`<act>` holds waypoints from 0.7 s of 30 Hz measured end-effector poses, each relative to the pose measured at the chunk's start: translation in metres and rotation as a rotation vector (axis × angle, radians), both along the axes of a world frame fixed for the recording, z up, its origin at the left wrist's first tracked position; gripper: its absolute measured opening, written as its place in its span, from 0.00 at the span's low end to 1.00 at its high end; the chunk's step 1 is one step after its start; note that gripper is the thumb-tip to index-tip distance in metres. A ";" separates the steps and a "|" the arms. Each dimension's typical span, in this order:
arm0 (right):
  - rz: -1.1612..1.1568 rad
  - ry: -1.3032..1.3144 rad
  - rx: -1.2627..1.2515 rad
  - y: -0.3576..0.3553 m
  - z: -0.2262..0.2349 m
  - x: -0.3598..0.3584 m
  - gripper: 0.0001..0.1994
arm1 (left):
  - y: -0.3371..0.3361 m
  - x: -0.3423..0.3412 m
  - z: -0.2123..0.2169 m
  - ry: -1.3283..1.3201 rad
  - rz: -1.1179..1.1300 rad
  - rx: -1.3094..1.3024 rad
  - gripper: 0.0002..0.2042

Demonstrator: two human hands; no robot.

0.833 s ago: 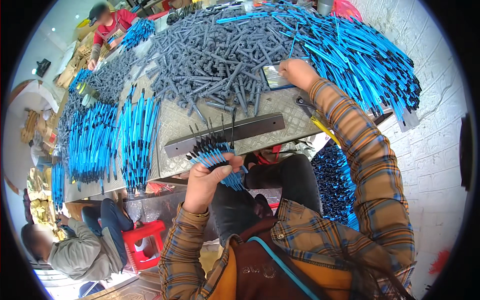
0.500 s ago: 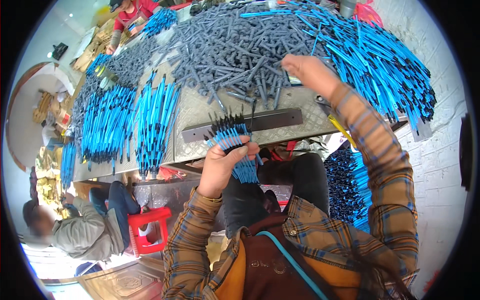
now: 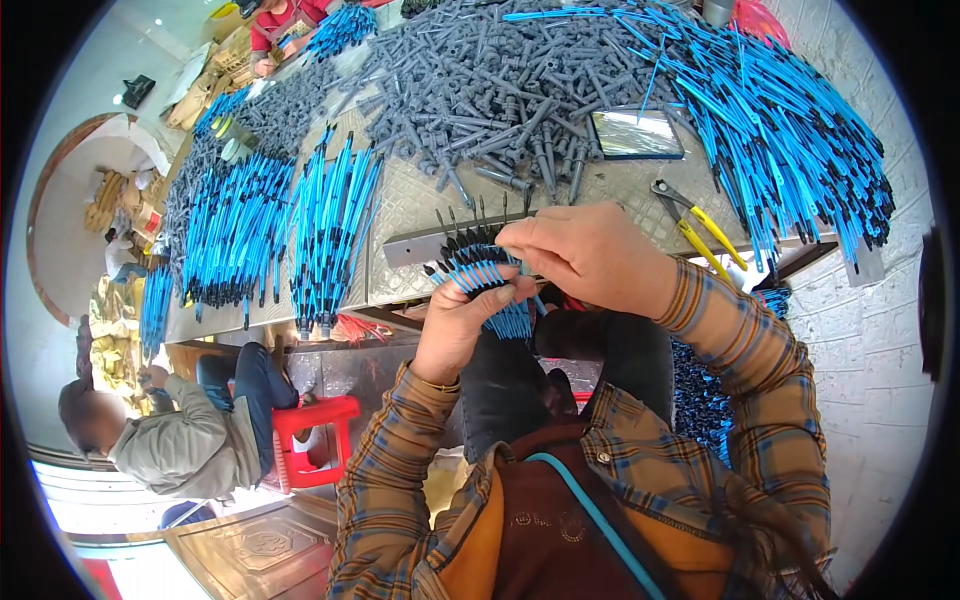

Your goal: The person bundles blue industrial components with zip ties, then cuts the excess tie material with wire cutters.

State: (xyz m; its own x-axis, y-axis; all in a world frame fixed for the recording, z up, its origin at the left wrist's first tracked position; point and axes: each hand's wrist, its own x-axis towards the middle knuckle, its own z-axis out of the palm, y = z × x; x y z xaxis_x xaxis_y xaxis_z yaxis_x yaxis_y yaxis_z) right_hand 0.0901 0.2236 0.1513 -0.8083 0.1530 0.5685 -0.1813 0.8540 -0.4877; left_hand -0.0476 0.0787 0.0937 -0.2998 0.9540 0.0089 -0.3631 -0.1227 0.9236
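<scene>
My left hand (image 3: 447, 330) is closed round a fanned bundle of thin blue sticks (image 3: 512, 320) with black ends, held over my lap at the table's front edge. Thin dark pins stand up from several of the black tips. My right hand (image 3: 605, 258) is at the right side of the bundle, thumb and fingers pinched together by the black tips; what is between them is hidden. Just behind the bundle, a grey metal bar (image 3: 412, 248) lies along the table edge, partly covered by my hands.
A heap of grey plastic parts (image 3: 500, 90) covers the table's middle. Blue sticks (image 3: 790, 140) are piled right, with more bunches (image 3: 235, 225) left. Yellow-handled pliers (image 3: 716, 234) and a flat shiny rectangle (image 3: 637, 135) lie nearby. A person sits left on a red stool (image 3: 345, 408); another works far left.
My right hand has come from the grey heap back toward me to the bundle, uncovering the shiny rectangle and the pliers. The left hand keeps its hold; the whole view has shifted slightly.
</scene>
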 end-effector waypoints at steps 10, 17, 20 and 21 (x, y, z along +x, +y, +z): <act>-0.014 -0.005 0.041 -0.006 0.002 -0.003 0.07 | -0.003 -0.002 -0.004 0.080 0.010 -0.043 0.10; -0.004 0.007 0.037 -0.008 0.002 -0.007 0.07 | -0.001 -0.005 -0.004 0.119 -0.046 -0.041 0.08; 0.077 -0.005 -0.012 -0.002 -0.001 -0.012 0.06 | -0.001 -0.008 -0.007 0.157 -0.053 -0.025 0.08; 0.077 -0.006 -0.012 -0.001 -0.001 -0.013 0.06 | -0.001 -0.008 -0.007 0.176 -0.058 -0.017 0.08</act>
